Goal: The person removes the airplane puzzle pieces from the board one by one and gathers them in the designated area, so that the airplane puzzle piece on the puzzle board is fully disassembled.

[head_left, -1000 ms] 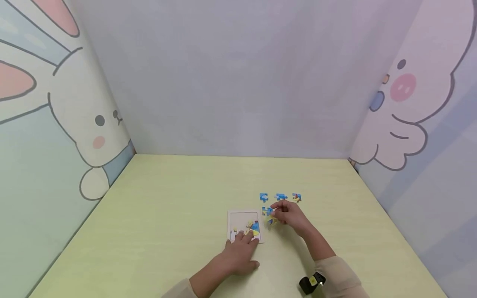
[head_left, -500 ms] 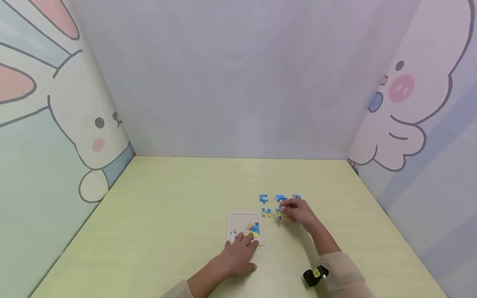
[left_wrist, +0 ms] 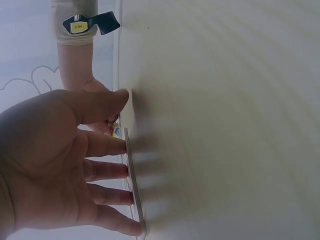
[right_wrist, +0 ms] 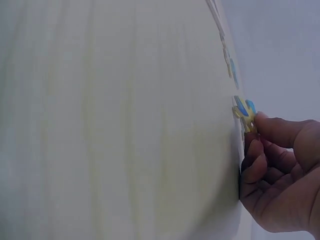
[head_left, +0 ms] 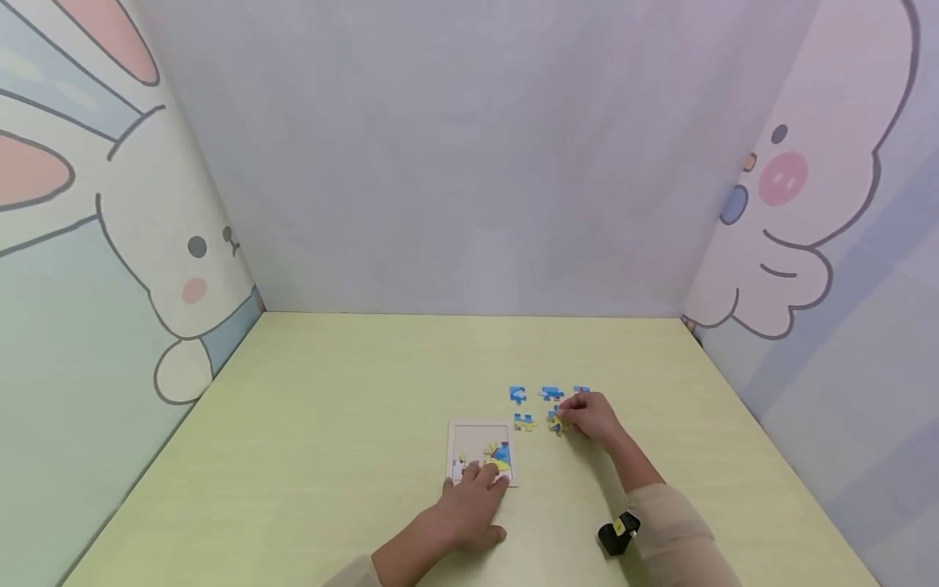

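Observation:
In the head view my left hand (head_left: 472, 511) rests with spread fingers on the near edge of a pale puzzle tray (head_left: 451, 451). The left wrist view shows those fingers straight, their tips along the tray's edge. Inside the tray, several fitted pieces (head_left: 501, 453) in blue, yellow and white show past the fingers. To the right of the tray, my right hand (head_left: 592, 417) pinches a yellow and blue jigsaw piece (right_wrist: 245, 114) between thumb and fingers, close over the table. The fingers behind the thumb are curled in. The held piece looks tilted in the right wrist view.
Loose jigsaw pieces lie right of the tray: a blue one (head_left: 517, 395), another blue one (head_left: 552, 393), one partly behind the hand (head_left: 581, 390), and a blue and yellow one (head_left: 524, 422). A black wrist device (head_left: 619, 534) is at the right sleeve. Cartoon-printed walls enclose the table (head_left: 330, 408).
My right hand has carried the yellow and blue jigsaw piece rightward, away from the tray. My left hand stays on the tray's near edge. The head view has tipped slightly upward.

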Tool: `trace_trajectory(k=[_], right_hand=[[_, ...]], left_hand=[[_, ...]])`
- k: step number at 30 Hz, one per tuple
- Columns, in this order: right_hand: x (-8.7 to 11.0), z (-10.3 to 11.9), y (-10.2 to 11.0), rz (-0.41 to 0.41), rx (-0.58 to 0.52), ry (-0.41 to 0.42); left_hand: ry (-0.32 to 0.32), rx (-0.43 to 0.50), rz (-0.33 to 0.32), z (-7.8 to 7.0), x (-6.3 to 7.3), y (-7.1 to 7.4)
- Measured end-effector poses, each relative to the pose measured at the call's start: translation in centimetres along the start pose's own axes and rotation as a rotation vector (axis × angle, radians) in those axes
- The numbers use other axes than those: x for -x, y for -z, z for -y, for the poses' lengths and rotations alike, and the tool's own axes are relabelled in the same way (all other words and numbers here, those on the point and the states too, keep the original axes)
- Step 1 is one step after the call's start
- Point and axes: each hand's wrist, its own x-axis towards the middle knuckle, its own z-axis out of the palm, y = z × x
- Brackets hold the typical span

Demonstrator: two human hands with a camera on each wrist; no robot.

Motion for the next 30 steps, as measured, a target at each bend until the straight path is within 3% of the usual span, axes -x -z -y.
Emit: trace_trajectory(k=[11,21,30], right_hand=[[-0.4,0.3,-0.6,-0.013,0.163,-0.002],[-0.1,0.3,-0.3,-0.016,0.118,0.002],[1.3,1.1,0.0,0.022,-0.060,-0.028]], left_hand=[[-0.004,-0.014,0.002,0.0,0.2,0.4],[-0.013,0.001,0.004,0.2,0.2,0.2],[-0.019,0.003,0.004,0.3,0.2,0.3]])
